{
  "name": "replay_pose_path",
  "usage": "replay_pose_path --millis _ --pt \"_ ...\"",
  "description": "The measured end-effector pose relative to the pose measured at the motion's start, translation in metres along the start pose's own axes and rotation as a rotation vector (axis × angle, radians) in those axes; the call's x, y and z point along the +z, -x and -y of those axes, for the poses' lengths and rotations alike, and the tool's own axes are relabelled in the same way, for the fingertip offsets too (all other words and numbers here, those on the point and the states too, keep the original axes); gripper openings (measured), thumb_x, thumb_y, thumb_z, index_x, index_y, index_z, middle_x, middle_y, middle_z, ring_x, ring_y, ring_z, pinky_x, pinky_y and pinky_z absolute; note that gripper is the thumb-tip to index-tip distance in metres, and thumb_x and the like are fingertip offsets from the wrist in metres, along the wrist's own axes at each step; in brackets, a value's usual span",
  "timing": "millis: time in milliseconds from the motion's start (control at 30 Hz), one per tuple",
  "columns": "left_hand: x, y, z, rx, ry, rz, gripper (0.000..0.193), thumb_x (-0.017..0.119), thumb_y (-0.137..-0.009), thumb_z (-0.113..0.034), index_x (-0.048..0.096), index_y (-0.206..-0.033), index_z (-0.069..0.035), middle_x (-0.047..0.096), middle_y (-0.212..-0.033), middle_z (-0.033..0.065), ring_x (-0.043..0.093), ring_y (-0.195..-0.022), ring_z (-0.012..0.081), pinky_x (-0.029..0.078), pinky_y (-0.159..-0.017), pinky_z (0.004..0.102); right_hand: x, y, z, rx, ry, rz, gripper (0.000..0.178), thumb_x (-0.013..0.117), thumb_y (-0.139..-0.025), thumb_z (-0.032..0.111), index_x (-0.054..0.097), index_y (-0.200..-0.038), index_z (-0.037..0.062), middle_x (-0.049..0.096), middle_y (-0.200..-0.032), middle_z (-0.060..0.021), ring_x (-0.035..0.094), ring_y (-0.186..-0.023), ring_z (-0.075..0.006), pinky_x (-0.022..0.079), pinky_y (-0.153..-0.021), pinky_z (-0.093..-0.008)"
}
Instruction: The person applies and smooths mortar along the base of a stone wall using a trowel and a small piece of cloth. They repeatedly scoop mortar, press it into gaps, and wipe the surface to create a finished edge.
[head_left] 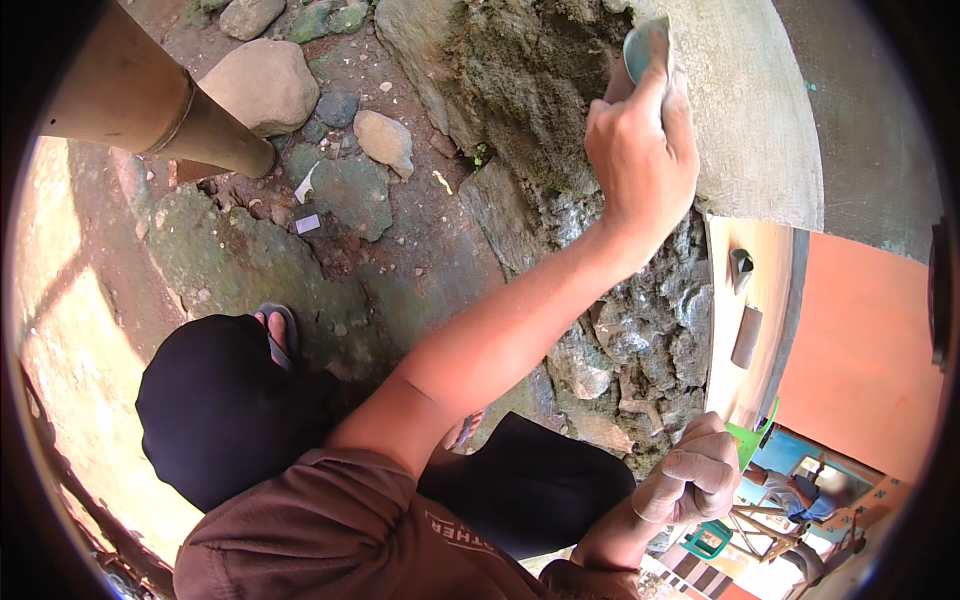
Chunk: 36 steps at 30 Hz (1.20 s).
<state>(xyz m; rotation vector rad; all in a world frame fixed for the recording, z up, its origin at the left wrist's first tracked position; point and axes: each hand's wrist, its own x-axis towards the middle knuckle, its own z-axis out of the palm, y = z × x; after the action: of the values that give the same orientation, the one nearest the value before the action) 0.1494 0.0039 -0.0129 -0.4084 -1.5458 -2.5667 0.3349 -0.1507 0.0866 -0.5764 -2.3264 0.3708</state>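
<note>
My left hand [645,165] reaches far forward over the stone wall [540,100]. Its fingers grip a thin plate [648,50], pale blue-green with a curved side and a greyish edge. The plate is beside a smooth grey cement surface [755,120]; whether it touches cannot be told. Lower right, my right hand [692,475] is closed in a fist, dusted with pale grey. A flat bright green thing [745,440] sticks out past its knuckles, apparently held; the rest of it is hidden by the hand.
A bamboo post [180,100] slants in from the upper left. Stones [262,88] lie on the earthen ground. On a pale ledge [735,390] to the right are a dark cup-like thing [740,268] and a brownish block [746,337]. Beyond an orange wall [860,350] appears another person [795,495].
</note>
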Motion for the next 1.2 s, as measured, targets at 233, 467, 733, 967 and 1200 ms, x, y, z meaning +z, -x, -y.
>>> replay_pose_path --millis 233,467,733,967,1200 --pt "-0.002 -0.018 0.003 -0.078 -0.006 0.089 0.036 0.06 -0.097 -0.009 0.065 -0.131 0.005 0.072 -0.072 0.0183 0.07 -0.06 0.0253 0.046 -0.068 0.0369 0.005 -0.003 0.0 0.015 -0.006 -0.007 0.011 0.075 -0.082 0.008 0.066 -0.076 0.0083 0.05 -0.062 0.0005 0.041 -0.05 -0.0138 0.032 -0.051 -0.0284" --pt "0.004 0.016 0.009 0.05 0.002 -0.086 0.027 0.058 -0.102 -0.01 0.071 -0.122 0.002 0.064 -0.06 0.0101 0.061 -0.049 0.0153 0.045 -0.047 0.0328 0.001 -0.001 -0.008 -0.004 -0.004 -0.005 0.007 0.073 -0.076 0.003 0.067 -0.077 0.0069 0.05 -0.063 0.0008 0.042 -0.05 -0.0137 0.031 -0.05 -0.0282" --pt "-0.002 -0.014 -0.001 -0.003 -0.072 -0.017 0.022 0.057 -0.102 -0.01 0.07 -0.094 0.006 0.061 -0.057 0.0093 0.061 -0.05 0.014 0.044 -0.046 0.0316 0.002 0.001 -0.001 -0.02 0.0 0.0 0.014 0.078 -0.083 0.014 0.067 -0.077 0.0076 0.049 -0.062 0.0007 0.041 -0.049 -0.0134 0.031 -0.05 -0.0279" --pt "-0.011 -0.017 0.007 -0.069 -0.072 0.143 0.032 0.063 -0.094 -0.006 0.07 -0.125 0.003 0.074 -0.077 0.02 0.074 -0.066 0.0305 0.052 -0.069 0.0413 0.007 -0.005 -0.005 0.004 -0.011 -0.01 0.011 0.079 -0.08 0.012 0.069 -0.078 0.0076 0.049 -0.062 0.0008 0.041 -0.049 -0.0133 0.031 -0.05 -0.0285" --pt "-0.018 0.022 0.014 0.066 -0.009 0.067 0.033 0.063 -0.099 -0.008 0.069 -0.13 0.001 0.077 -0.1 0.022 0.077 -0.084 0.0217 0.06 -0.077 0.0346 -0.001 0.0 -0.006 0.013 0.012 -0.004 0.012 0.079 -0.08 0.013 0.069 -0.077 0.01 0.049 -0.062 0.0013 0.04 -0.048 -0.0137 0.032 -0.05 -0.0283"
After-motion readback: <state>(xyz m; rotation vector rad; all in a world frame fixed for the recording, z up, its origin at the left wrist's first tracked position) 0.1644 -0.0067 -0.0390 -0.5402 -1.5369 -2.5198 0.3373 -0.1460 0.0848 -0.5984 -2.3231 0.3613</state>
